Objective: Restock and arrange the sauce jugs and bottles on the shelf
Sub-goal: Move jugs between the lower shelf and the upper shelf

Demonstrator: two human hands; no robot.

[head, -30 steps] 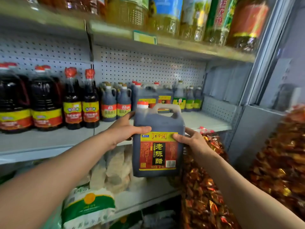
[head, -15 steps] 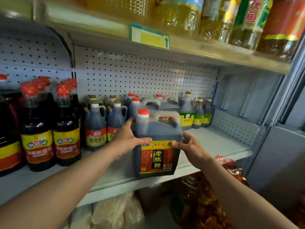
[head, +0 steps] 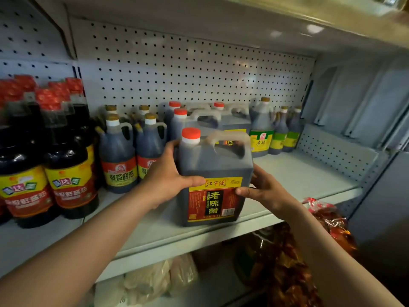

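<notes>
A dark vinegar jug (head: 212, 167) with an orange cap, a moulded handle and a red-and-yellow label stands at the front of the grey shelf (head: 294, 173). My left hand (head: 168, 176) grips its left side, thumb across the front. On the right side my right hand (head: 265, 189) holds it, thumb on the label. Directly behind it stand more jugs of the same kind (head: 190, 120). Its base looks set on the shelf, though contact is hard to tell.
Left of the jug stand handled soy sauce bottles (head: 117, 156) and tall red-capped bottles (head: 66, 160). Green-labelled vinegar bottles (head: 262, 129) line the back right. Bare shelf lies to the jug's right. Bagged goods (head: 292, 262) sit below. An upper shelf (head: 287, 21) overhangs.
Both hands carried the jug up and forward from below the shelf edge onto the shelf front. The view moved closer and the upper shelf's bottles left the frame.
</notes>
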